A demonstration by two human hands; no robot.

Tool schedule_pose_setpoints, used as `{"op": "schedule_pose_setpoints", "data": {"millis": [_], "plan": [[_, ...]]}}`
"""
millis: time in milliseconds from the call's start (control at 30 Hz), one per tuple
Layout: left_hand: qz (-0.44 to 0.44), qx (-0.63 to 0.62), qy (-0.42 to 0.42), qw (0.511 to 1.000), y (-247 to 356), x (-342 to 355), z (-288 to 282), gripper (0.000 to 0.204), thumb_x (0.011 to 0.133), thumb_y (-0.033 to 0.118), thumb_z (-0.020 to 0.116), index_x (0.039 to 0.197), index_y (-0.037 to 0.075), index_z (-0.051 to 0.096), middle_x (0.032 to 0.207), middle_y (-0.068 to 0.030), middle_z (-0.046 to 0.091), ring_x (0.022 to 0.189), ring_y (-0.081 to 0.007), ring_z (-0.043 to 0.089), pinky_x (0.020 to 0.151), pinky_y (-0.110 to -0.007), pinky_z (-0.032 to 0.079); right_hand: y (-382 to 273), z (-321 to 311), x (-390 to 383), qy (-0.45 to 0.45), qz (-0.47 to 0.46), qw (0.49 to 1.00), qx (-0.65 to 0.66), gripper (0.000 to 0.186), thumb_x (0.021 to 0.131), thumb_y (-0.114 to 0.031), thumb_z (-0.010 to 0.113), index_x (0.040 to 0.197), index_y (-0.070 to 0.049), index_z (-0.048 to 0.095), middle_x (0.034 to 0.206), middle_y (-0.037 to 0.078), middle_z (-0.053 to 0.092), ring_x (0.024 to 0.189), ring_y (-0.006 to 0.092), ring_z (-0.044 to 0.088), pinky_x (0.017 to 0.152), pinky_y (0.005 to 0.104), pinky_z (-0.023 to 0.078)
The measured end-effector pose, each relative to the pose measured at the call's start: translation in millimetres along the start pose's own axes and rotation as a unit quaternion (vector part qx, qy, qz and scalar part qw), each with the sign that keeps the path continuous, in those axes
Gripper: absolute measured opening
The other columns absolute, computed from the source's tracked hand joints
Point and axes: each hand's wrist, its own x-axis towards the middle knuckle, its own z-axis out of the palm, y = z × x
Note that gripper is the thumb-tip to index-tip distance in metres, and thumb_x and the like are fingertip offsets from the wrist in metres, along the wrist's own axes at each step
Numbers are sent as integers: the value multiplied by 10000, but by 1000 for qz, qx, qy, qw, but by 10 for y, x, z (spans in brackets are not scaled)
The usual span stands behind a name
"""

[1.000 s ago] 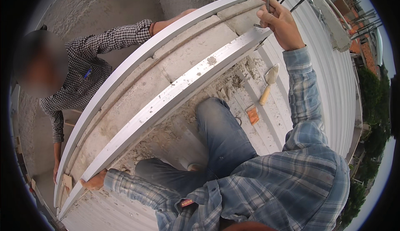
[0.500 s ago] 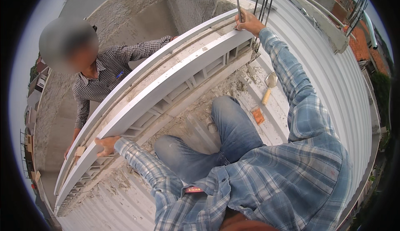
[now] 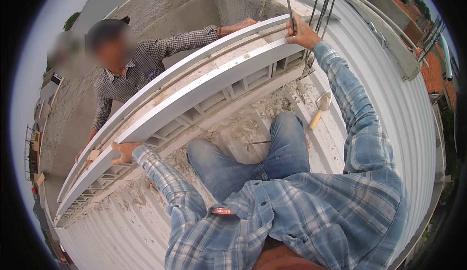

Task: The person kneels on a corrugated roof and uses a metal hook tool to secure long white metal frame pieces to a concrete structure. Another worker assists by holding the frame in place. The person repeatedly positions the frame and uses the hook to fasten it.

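Observation:
Two long white boards run along a low wall of hollow blocks, the near board (image 3: pixel 194 92) on my side and the far board (image 3: pixel 160 82) opposite. My left hand (image 3: pixel 125 152) grips the top edge of the near board toward its left end. Close by, a small wooden block (image 3: pixel 93 155) sits between the boards. At the right end, my right hand (image 3: pixel 304 35) is closed around a thin steel rod (image 3: pixel 288 0), its fingers by the near board's top edge. On the roof beside my knee lies a trowel (image 3: pixel 323 101) with a yellowish handle.
Across the wall, a person in a checked shirt (image 3: pixel 127 82) has both hands at the far board. Upright rebars (image 3: pixel 322 14) rise past my right hand. Mortar crumbs (image 3: pixel 228 134) and a bent rod (image 3: pixel 259 143) lie on the ribbed metal roof (image 3: pixel 116 236) around my knees.
The other person's hand has slid rightward along the far board, and the person leans closer. My hands keep their places. My knee now mostly covers the orange brick piece; the bent rod shows more.

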Motion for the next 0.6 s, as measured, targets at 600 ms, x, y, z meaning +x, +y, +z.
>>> {"op": "schedule_pose_setpoints", "data": {"millis": [600], "plan": [[27, 42, 23, 998, -98, -114, 66, 911, 712, 296, 676, 1489, 178, 214, 1368, -233, 412, 1118, -411, 553, 862, -526, 550, -166, 165, -137, 26, -28, 996, -77, 1077, 693, 98, 620, 1548, -98, -4, 1016, 43, 419, 798, 125, 474, 755, 262, 491]]}}
